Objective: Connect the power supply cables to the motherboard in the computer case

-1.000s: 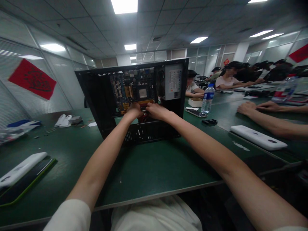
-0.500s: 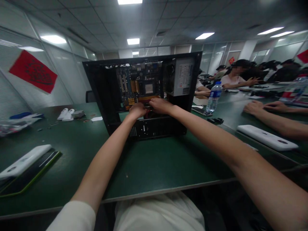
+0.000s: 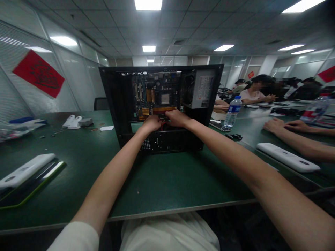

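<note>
Hands unmoved since a second ago: left hand (image 3: 152, 122), right hand (image 3: 176, 118) closed, pinching red cables (image 3: 162, 124) inside computer case (image 3: 115, 104), mid-surface.

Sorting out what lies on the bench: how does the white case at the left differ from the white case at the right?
The left white case rests on a dark green-edged pad; the right white case lies straight on the green table. The left one has nobody's arm by it; the right one lies beside a co-worker's forearm. Both are long, flat and white with dark oval marks.
</note>
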Available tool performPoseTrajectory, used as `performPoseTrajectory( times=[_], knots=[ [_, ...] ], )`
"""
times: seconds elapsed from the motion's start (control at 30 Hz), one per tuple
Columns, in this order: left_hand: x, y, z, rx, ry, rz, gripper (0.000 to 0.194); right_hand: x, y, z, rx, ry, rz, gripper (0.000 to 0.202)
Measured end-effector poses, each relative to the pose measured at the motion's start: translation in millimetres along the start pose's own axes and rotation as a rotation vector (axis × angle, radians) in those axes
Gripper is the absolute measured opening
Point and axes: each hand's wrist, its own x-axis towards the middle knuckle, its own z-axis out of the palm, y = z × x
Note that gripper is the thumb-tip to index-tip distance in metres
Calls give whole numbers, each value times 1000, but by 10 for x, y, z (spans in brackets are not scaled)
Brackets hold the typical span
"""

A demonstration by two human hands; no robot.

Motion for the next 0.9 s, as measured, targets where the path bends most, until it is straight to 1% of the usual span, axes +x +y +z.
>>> performPoseTrajectory(
  times=[0.2, 0.4, 0.47, 0.53, 0.57, 0.63, 0.67, 0.7, 0.73, 0.77, 0.8, 0.83, 0.9],
  knots=[
    [-64, 25, -27, -8, -9, 17, 35, 39, -1, 32, -10, -55, 35, 35],
    [-88, 41, -63, 5, -7, 22, 34, 51, -24, 0, -32, -71, 15, 35],
    [-143, 64, -75, 16, 13, 35, 34, 29, -34, -22, -32, -64, 28, 35],
    [-286, 93, -103, -8, 80, 89, 34, 3, -47, -45, -39, -54, 30, 35],
    [-405, 99, -132, -40, 127, 133, 33, -8, -54, -56, -41, -53, 25, 36],
    [-745, 58, -242, -146, 189, 314, 32, -20, -64, -69, -38, -54, 3, 36],
    [-962, -7, -328, -178, 163, 414, 34, -21, -67, -71, -35, -52, -4, 36],
    [-1202, -111, -434, -189, 108, 475, 35, -20, -68, -70, -33, -48, -6, 35],
    [-1459, -260, -556, -183, 23, 472, 34, -17, -67, -66, -32, -41, -7, 35],
    [-1723, -457, -687, -169, -82, 404, 33, -14, -65, -60, -34, -34, -5, 35],
    [-1987, -698, -818, -146, -202, 270, 32, -13, -62, -53, -36, -26, -1, 36],
    [-2245, -976, -941, -115, -260, 102, 32, -14, -58, -46, -36, -18, 4, 36],
    [-2717, -1599, -1136, -41, -212, -245, 38, -25, -52, -36, -26, 0, 4, 36]
  ],
)
